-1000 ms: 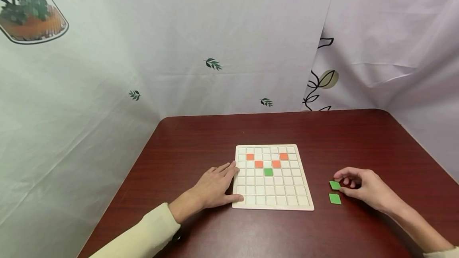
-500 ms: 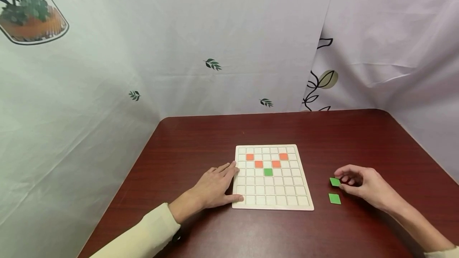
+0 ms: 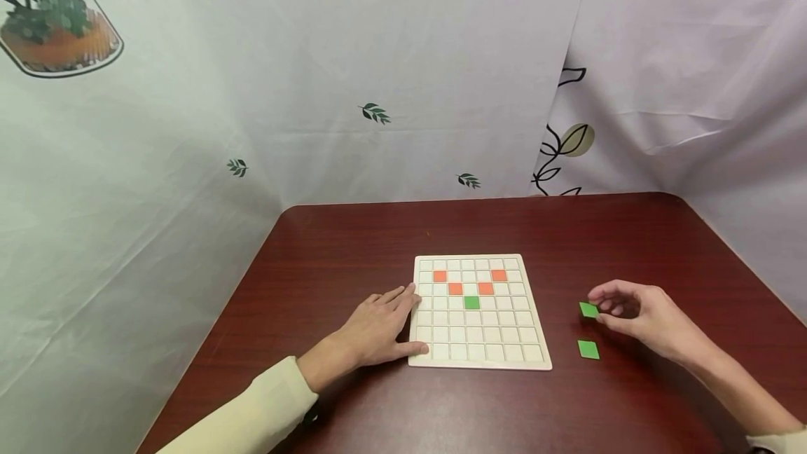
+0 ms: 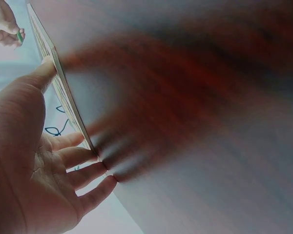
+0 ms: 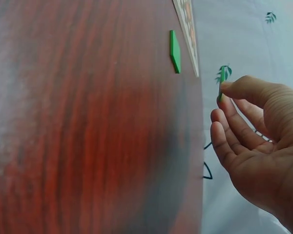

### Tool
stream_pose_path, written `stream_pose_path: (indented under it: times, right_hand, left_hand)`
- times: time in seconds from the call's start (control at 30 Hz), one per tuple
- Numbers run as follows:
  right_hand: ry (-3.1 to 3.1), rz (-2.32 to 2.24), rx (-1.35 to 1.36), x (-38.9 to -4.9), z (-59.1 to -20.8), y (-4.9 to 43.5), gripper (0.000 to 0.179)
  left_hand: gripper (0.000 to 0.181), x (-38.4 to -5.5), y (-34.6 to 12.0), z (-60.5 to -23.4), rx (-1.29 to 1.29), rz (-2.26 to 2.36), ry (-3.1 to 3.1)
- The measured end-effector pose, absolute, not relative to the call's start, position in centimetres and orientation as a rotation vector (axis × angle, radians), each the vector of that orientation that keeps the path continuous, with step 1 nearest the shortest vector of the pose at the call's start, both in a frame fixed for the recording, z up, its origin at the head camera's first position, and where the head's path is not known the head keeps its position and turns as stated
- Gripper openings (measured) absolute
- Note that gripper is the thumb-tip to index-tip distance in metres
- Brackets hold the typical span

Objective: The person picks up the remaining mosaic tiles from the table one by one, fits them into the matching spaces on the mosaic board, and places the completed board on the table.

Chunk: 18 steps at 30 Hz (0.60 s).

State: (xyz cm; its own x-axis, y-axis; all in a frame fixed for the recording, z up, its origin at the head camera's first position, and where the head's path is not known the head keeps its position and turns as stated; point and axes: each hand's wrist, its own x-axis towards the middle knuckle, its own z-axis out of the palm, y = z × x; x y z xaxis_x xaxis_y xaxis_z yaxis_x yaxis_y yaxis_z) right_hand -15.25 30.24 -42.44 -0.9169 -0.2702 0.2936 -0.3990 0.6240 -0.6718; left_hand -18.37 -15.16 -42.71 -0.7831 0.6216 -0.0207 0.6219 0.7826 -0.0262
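Note:
A white grid board lies on the table, with several orange squares and one green square in its cells. My left hand rests at the board's left edge, fingers straight and spread, the thumb on its near left corner. To the right of the board, my right hand pinches a green square tile between thumb and fingertips. The right wrist view shows this pinched tile edge-on, raised off the table. A second green tile lies flat on the table, nearer the person and apart from the hand.
The dark red wooden table carries the board and the loose tile. White cloth printed with leaves and potted plants hangs behind the table and along its sides.
My right hand has lifted the pinched green tile up and away from the second tile, widening the gap between them. The left hand and the board have stayed in place.

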Motion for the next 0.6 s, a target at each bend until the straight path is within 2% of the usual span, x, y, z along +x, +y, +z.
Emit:
stream_pose_path:
  times: [0.6]
  right_hand:
    - [-2.667, 1.211, 0.55, -16.4, -41.4, 28.6, 0.028]
  left_hand:
    - [0.092, -18.4, -15.2, -42.8, 1.013, -0.047, 2.945]
